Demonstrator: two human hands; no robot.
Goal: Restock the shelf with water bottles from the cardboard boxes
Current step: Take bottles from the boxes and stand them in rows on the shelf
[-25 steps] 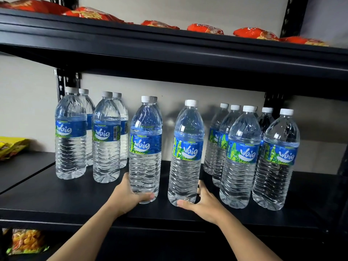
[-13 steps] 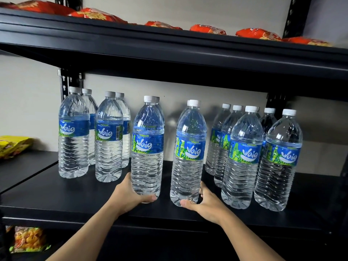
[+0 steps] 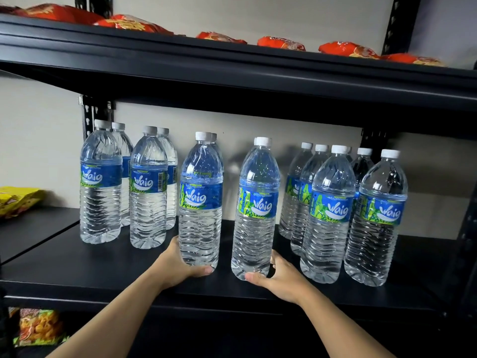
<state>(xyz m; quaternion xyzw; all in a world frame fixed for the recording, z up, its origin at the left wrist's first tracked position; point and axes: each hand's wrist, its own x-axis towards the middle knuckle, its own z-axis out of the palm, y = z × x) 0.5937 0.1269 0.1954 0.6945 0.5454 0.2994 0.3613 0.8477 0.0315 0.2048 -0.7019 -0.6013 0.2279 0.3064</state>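
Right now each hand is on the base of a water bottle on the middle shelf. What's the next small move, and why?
Probably slide both bottles straight back. The left hand grips the base of the left bottle and the right hand the right bottle; both stand upright nearer the shelf front than the bottles at left, each with another bottle behind.
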